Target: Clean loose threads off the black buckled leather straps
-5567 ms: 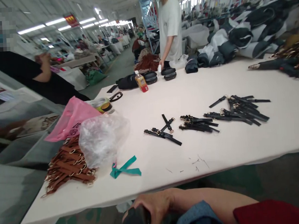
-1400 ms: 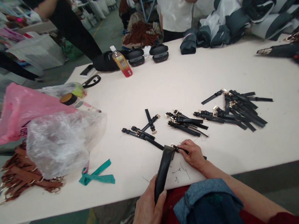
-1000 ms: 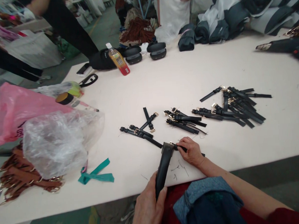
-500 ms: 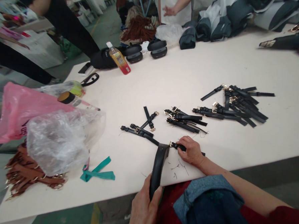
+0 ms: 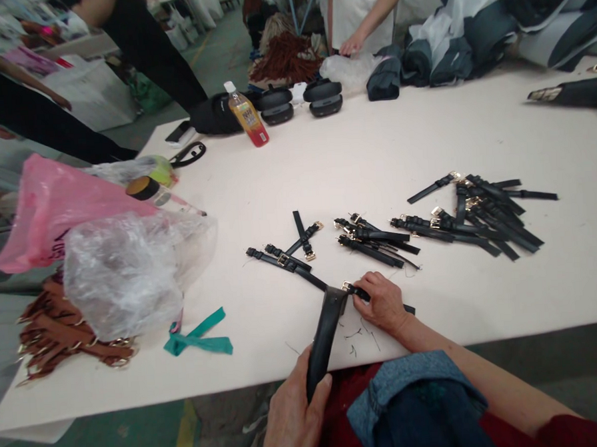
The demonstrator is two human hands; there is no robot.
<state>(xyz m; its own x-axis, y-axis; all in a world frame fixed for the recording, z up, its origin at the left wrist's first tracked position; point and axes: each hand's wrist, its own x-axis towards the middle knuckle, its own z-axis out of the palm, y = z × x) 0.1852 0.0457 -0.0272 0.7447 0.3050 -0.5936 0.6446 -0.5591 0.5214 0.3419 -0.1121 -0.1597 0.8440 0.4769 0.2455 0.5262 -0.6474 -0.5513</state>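
Note:
My left hand (image 5: 293,417) is closed round the lower end of a long black handled tool (image 5: 324,339) whose tip rests on the white table (image 5: 355,154). My right hand (image 5: 383,302) presses a short black strap with a gold buckle (image 5: 355,291) against the tool's tip, fingers pinched on it. Just beyond lie small groups of black buckle straps (image 5: 290,254), and a larger heap of black straps (image 5: 478,211) lies to the right. Cut thread bits (image 5: 357,334) lie by my right hand.
At the left are a clear plastic bag (image 5: 125,272), a pink bag (image 5: 52,210), brown straps (image 5: 69,332) and a teal ribbon (image 5: 197,335). An orange drink bottle (image 5: 247,116), black cases (image 5: 297,102) and rolled fabric (image 5: 469,34) stand at the far side, where other people work.
Earlier my hands were below the table edge. Since then the tool came up onto the table and my right hand holds a strap at its tip; lately only small shifts.

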